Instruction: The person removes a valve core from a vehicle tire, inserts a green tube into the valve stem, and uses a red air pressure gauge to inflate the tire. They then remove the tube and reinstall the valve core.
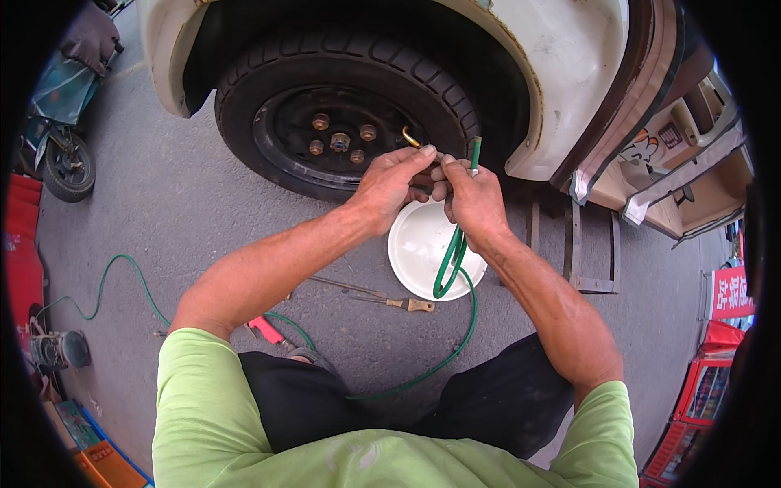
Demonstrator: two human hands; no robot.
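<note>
Before me stands a vehicle wheel with a black rubber tire [244, 131] and a dark steel rim [287, 165] with rusty lug nuts. A bent brass-coloured valve stem [410, 137] projects from the rim. My left hand [393, 180] is beside the stem, its thumb and fingers pinched together at a small part mostly hidden by the fingertips. Close against it, my right hand [473, 192] is closed around a green hose [448, 274], whose end sticks up above the fingers. A loop of the hose hangs below, over a white basin [418, 244].
A wooden-handled screwdriver [412, 304], a metal rod [341, 284] and a red air blow gun [266, 331] lie on the pavement. More green hose runs across the ground. A metal frame [573, 244] stands right of the wheel, below an open vehicle door [683, 177].
</note>
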